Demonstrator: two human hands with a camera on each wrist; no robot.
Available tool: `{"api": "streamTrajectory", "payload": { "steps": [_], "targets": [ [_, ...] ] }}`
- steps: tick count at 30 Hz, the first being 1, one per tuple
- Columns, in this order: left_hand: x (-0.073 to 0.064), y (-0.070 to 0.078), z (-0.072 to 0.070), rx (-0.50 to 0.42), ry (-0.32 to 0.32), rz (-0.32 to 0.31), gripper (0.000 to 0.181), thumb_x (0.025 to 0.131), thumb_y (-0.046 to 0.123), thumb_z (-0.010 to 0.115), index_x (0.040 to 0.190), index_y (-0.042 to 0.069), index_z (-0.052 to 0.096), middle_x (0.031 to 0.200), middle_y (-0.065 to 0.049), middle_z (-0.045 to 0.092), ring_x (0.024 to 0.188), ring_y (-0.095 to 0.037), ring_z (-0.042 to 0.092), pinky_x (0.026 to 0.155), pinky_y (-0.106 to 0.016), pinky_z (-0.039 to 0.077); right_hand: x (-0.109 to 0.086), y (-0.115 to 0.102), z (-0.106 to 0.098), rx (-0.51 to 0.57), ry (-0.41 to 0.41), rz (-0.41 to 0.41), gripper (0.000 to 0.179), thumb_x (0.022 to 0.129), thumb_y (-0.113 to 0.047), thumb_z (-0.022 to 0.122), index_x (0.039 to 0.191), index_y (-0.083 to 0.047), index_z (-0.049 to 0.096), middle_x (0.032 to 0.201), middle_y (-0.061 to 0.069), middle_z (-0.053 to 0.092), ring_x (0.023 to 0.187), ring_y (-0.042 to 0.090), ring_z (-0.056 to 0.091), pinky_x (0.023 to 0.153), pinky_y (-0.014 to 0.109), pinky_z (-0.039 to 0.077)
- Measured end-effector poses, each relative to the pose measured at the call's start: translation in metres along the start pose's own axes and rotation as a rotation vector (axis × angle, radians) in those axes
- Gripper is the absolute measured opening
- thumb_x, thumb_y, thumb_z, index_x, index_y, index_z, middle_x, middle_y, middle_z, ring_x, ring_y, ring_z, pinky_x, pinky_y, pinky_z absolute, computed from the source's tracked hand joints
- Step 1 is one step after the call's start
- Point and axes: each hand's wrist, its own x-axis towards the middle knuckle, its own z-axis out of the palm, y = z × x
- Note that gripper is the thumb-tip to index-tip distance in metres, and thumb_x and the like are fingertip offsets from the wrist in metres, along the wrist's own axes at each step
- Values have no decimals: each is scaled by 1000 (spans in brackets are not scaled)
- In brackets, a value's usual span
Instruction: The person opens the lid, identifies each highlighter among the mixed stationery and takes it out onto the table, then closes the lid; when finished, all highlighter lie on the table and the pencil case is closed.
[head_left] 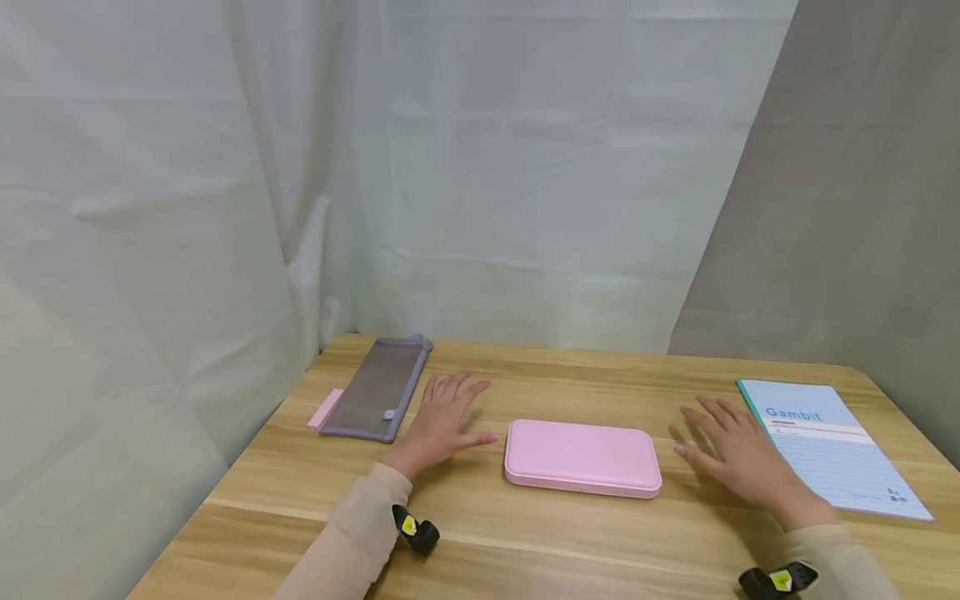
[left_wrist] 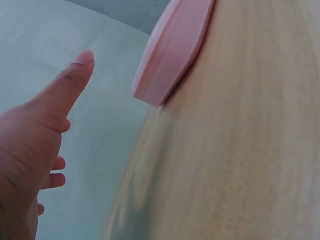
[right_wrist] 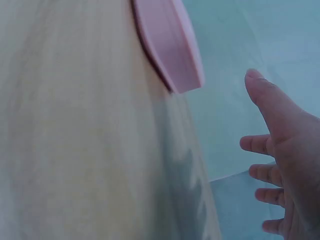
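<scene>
A pink flat case (head_left: 582, 456) with rounded corners lies closed on the wooden table, between the two hands. To its left is my left hand (head_left: 442, 421), fingers spread and thumb pointing toward the case, holding nothing. My right hand (head_left: 738, 454) hovers on the other side with fingers spread, also holding nothing. Both wrist views show a gap between the thumb and the pink case (left_wrist: 172, 55), whose near end (right_wrist: 172, 47) faces each hand.
A grey mesh zip pouch (head_left: 378, 387) lies at the back left, with a pink strip (head_left: 326, 409) sticking out beside it. A notebook (head_left: 836, 446) marked "Gambit" lies at the right, partly behind the right hand. Pale curtains (head_left: 525, 167) hang behind the wooden table (head_left: 480, 550).
</scene>
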Motion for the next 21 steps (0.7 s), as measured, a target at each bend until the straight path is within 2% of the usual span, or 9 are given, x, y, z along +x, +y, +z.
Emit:
{"api": "streamTrajectory", "payload": {
  "steps": [3,8,12,16,21],
  "targets": [
    [0,2,-2,-47,5,11,80,77,56,71,142,18,45,147,-18,41,137,-37,38,117,-63,16,1,-2,-5,20,21,-26,63,89,-47,62,135,-6,52,144,27,41,128,53,37,100,69,31],
    [2,7,-4,-177,17,64,77,76,47,76,138,11,49,142,-17,47,133,-37,42,115,-61,21,3,-10,-13,66,40,-54,62,86,-43,68,133,-6,54,141,26,45,125,51,42,97,67,36],
    [3,11,-2,-223,8,100,77,74,46,78,137,10,51,140,-17,50,130,-36,44,114,-59,25,4,-17,-16,79,66,-73,61,84,-40,70,133,-6,55,138,24,49,123,48,46,97,65,38],
    [4,14,0,-255,-33,116,79,74,47,79,138,10,50,141,-17,49,131,-36,44,112,-58,30,5,-25,-14,78,89,-108,61,83,-39,72,131,-6,56,135,22,53,122,45,49,96,62,42],
    [3,18,2,-313,-99,130,81,74,46,79,140,10,47,144,-17,45,134,-34,42,111,-53,37,8,-35,-11,112,68,-146,60,82,-39,72,130,-6,57,134,21,55,121,44,50,96,61,43]
  ]
}}
